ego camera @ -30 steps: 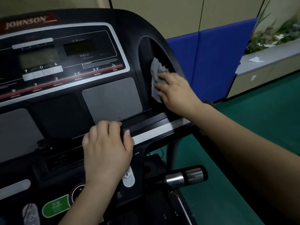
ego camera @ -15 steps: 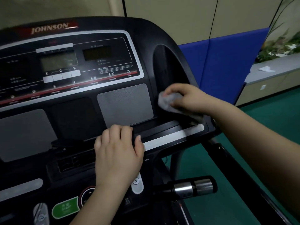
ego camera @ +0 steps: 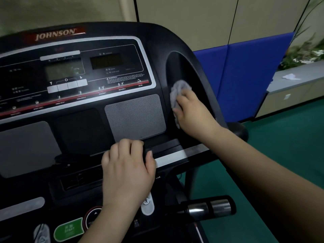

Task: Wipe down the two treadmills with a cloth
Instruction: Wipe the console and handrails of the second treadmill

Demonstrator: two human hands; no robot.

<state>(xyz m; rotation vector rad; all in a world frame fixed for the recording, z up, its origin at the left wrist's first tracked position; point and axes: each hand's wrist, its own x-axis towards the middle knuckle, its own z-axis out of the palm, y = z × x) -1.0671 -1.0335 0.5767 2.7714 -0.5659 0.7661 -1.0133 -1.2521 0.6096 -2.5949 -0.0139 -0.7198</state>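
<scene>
A black Johnson treadmill console (ego camera: 84, 71) fills the left and middle of the head view. My right hand (ego camera: 194, 113) presses a crumpled grey cloth (ego camera: 178, 92) against the dark oval recess (ego camera: 182, 71) at the console's right side. My left hand (ego camera: 128, 169) rests on the console's lower ledge with its fingers curled over the edge below the grey speaker grille (ego camera: 135, 116). The second treadmill is out of view.
A chrome-and-black handlebar grip (ego camera: 208, 207) sticks out at lower right. A green start button (ego camera: 68, 229) sits at the bottom. Blue wall padding (ego camera: 245, 81), a grey ledge (ego camera: 298, 81) with a white scrap, plants, and green floor (ego camera: 280, 155) lie to the right.
My right hand with the cloth went down to the recess's lower edge, then back up into the recess. My left hand kept its place on the ledge. The camera tilted slightly.
</scene>
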